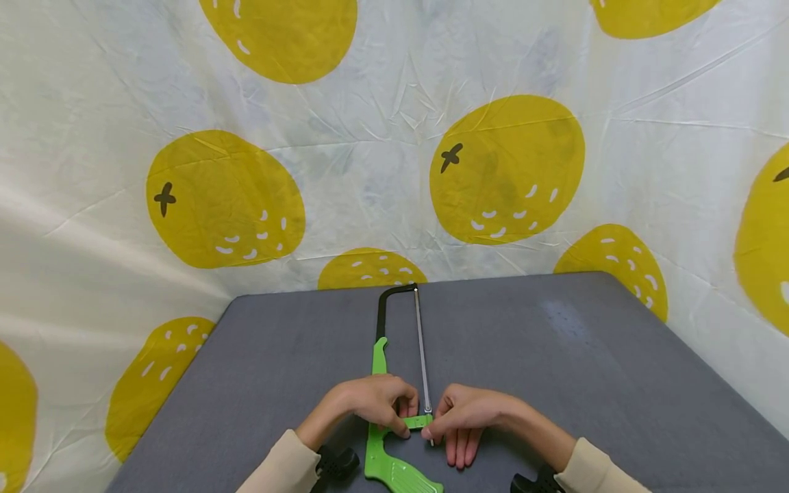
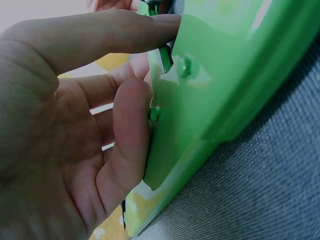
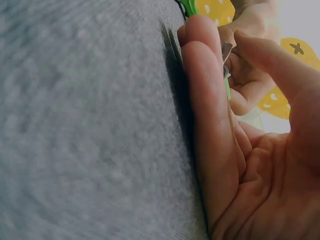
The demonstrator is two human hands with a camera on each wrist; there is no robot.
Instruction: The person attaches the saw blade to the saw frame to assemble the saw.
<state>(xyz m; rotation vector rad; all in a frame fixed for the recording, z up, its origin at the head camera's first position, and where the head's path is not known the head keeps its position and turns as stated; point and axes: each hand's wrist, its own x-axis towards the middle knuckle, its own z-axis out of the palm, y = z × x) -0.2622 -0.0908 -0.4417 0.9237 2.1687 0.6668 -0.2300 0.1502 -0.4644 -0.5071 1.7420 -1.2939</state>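
Note:
A hacksaw lies on the grey table with its green handle (image 1: 401, 472) toward me and its black frame (image 1: 381, 315) pointing away. Its thin silver blade (image 1: 422, 349) runs along the right side, down to a green arm (image 1: 416, 422) by the handle. My left hand (image 1: 382, 400) holds that arm between thumb and curled fingers; the green body (image 2: 200, 100) fills much of the left wrist view. At the blade's near end, my right hand (image 1: 465, 411) pinches the tip of the arm with thumb and index finger. Its other fingers (image 3: 212, 115) extend low along the table.
The grey cloth-covered table (image 1: 524, 342) stretches out around the saw, with a pale smudge (image 1: 564, 318) at the far right. A white curtain (image 1: 370, 192) printed with yellow fruit hangs behind and along both sides. Dark wrist cameras (image 1: 337, 463) sit under the sleeves.

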